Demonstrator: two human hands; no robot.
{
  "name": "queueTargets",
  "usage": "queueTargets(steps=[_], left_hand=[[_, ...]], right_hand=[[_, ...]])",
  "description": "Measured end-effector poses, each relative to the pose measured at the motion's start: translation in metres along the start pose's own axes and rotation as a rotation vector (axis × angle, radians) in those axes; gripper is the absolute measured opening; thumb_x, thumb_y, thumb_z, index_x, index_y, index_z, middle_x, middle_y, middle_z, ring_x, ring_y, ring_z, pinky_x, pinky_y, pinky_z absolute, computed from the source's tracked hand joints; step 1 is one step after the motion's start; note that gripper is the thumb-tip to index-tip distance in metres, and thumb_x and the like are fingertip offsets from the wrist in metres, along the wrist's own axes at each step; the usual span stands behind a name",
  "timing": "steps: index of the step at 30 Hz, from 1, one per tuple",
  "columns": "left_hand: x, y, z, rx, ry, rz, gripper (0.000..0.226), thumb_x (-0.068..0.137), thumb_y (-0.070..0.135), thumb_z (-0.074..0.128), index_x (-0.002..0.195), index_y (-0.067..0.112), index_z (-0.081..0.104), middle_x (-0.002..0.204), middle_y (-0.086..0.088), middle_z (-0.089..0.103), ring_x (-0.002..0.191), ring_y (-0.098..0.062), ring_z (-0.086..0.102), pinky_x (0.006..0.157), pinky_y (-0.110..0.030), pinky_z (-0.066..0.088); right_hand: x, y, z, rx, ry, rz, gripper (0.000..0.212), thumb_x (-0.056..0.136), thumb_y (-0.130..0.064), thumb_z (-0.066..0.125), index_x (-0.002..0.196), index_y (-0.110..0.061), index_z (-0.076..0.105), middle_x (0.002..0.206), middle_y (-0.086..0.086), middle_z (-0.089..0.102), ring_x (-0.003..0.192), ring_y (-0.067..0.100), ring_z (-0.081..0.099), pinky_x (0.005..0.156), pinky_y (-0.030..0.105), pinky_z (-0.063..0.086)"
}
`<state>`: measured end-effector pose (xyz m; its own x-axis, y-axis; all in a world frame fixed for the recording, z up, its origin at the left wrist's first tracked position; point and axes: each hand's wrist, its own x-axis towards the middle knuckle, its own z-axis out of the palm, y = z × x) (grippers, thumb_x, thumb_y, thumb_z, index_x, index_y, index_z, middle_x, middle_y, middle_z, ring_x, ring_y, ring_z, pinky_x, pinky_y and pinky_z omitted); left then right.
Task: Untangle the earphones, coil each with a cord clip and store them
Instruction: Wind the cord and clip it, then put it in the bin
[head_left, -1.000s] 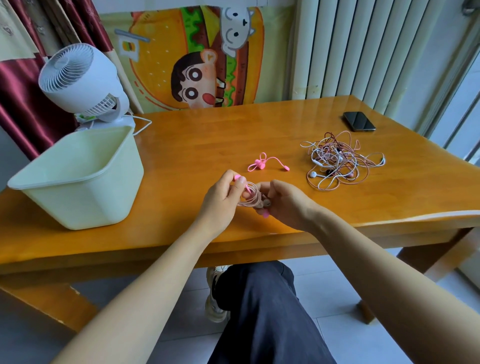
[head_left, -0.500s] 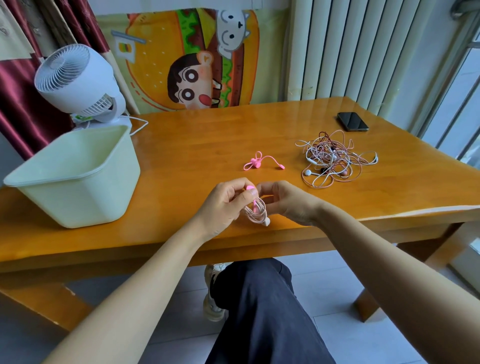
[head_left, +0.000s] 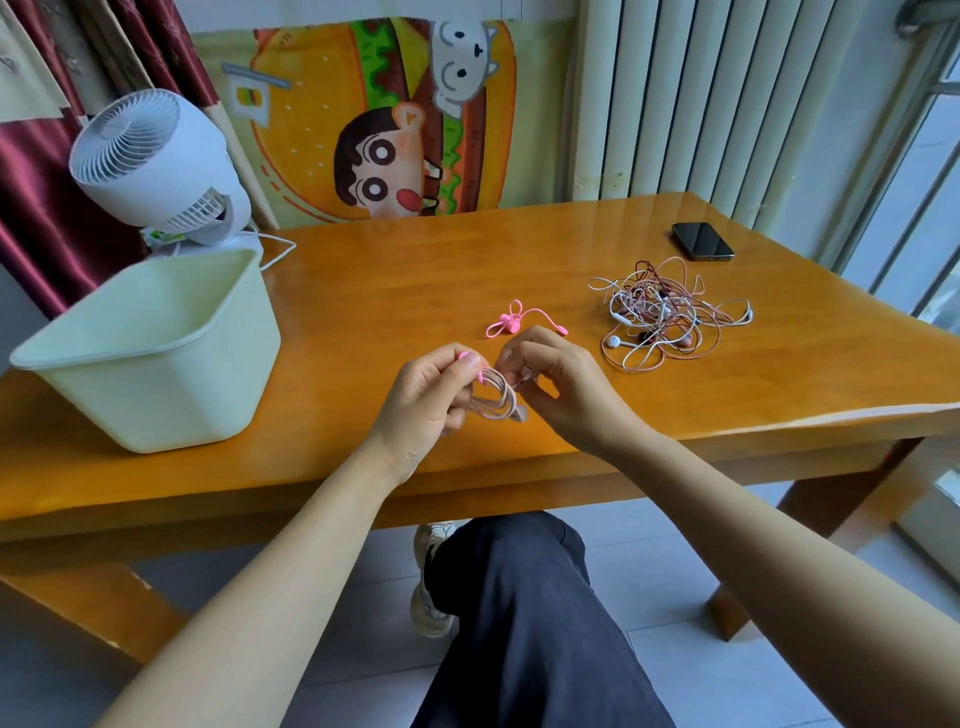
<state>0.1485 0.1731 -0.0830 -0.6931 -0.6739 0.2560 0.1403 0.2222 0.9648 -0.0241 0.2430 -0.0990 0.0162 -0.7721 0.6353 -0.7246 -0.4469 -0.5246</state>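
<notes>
Left hand (head_left: 428, 397) curled, pinching small coiled pinkish earphone cord (head_left: 493, 402), right hand (head_left: 563, 389) pinching the coil's other side, above orange wooden counter (head_left: 395, 280) near its front edge, loose pink silicone cord clips (head_left: 511, 323) just beyond, tangled pink-and-white earphone heap (head_left: 670, 317) to the right, pale green plastic bin (head_left: 150, 364) far left.

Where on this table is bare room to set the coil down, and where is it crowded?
Widest bare wood lies between the bin and the pink cord clips, running back toward the fan. Another free strip: the near edge right of the right hand, in front of the tangled earphones. Crowded: the clips, tangle and phone cluster at right.
</notes>
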Motion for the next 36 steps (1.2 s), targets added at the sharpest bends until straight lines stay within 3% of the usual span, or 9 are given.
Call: queueTargets(steps=[6,12,15,17,21,23,27,33,36], left_hand=[[0.006,-0.006,-0.003,0.081,0.129,-0.125,0.035,0.103,0.024,0.045,0.070,0.017,0.053,0.056,0.005,0.027,0.049,-0.011,0.018,0.041,-0.019,0.016],[0.000,-0.007,-0.005,0.170,-0.136,-0.181,0.031,0.102,0.017,0.046,0.072,0.013,0.052,0.059,0.005,0.028,0.049,-0.006,0.022,0.042,-0.015,0.020],[-0.002,-0.008,-0.008,0.269,-0.238,-0.118,0.027,0.101,0.016,0.049,0.075,0.011,0.055,0.061,0.002,0.038,0.052,-0.008,0.028,0.045,-0.016,0.025],[-0.001,-0.009,-0.010,0.448,-0.227,-0.097,0.025,0.101,0.022,0.051,0.078,0.011,0.056,0.059,0.007,0.044,0.051,-0.008,0.034,0.048,-0.020,0.027],[0.005,-0.018,-0.005,0.973,0.027,-0.154,0.028,0.103,0.040,0.040,0.094,0.017,0.053,0.065,0.006,0.046,0.058,-0.013,0.041,0.052,-0.031,0.028],[0.008,-0.023,0.002,0.853,0.129,-0.193,0.027,0.104,0.039,0.037,0.095,0.017,0.051,0.070,0.003,0.047,0.060,-0.016,0.044,0.053,-0.032,0.031],[0.013,-0.016,0.019,0.169,0.282,-0.281,0.029,0.106,0.030,0.035,0.090,0.011,0.048,0.065,0.002,0.045,0.044,-0.010,0.036,0.041,-0.022,0.028],[0.011,-0.013,0.022,0.077,0.345,-0.250,0.026,0.106,0.031,0.036,0.089,0.015,0.048,0.061,0.004,0.047,0.041,-0.007,0.035,0.038,-0.019,0.027],[0.010,-0.016,0.023,0.025,0.335,-0.239,0.025,0.106,0.031,0.036,0.089,0.016,0.048,0.063,0.002,0.053,0.040,-0.006,0.032,0.040,-0.020,0.026]], right_hand=[[-0.005,0.004,0.004,-0.082,-0.048,-0.049,0.038,0.080,0.021,0.051,0.101,-0.006,0.067,0.103,0.007,0.058,0.093,0.014,0.056,0.077,0.014,0.044],[-0.005,0.010,0.001,0.073,-0.028,0.145,0.031,0.083,0.018,0.057,0.100,-0.008,0.062,0.095,-0.001,0.063,0.087,0.010,0.064,0.077,0.023,0.053],[-0.002,0.010,-0.005,0.120,-0.119,0.246,0.025,0.084,0.013,0.063,0.097,-0.008,0.065,0.092,-0.003,0.067,0.085,0.004,0.068,0.079,0.017,0.052],[0.003,0.010,-0.011,0.173,-0.107,0.310,0.027,0.082,0.013,0.066,0.092,-0.012,0.066,0.089,0.000,0.069,0.083,0.006,0.069,0.079,0.017,0.052],[0.011,0.001,-0.012,0.281,0.113,0.400,0.024,0.074,0.008,0.076,0.088,-0.009,0.066,0.089,0.012,0.070,0.081,0.022,0.070,0.079,0.034,0.058],[0.012,-0.013,-0.002,0.249,0.158,0.385,0.024,0.072,0.002,0.080,0.086,-0.012,0.066,0.088,0.012,0.070,0.079,0.021,0.069,0.076,0.035,0.059],[0.006,-0.028,0.024,0.177,0.181,0.304,0.018,0.073,-0.004,0.081,0.078,-0.014,0.067,0.084,0.005,0.066,0.077,0.014,0.065,0.070,0.036,0.058],[-0.002,-0.024,0.025,0.277,0.168,0.286,0.013,0.084,0.000,0.070,0.088,-0.013,0.072,0.098,0.008,0.062,0.090,0.012,0.064,0.079,0.027,0.057],[-0.002,-0.021,0.023,0.281,0.155,0.307,0.014,0.081,-0.004,0.076,0.088,-0.017,0.074,0.098,0.003,0.063,0.093,0.015,0.064,0.078,0.035,0.059]])
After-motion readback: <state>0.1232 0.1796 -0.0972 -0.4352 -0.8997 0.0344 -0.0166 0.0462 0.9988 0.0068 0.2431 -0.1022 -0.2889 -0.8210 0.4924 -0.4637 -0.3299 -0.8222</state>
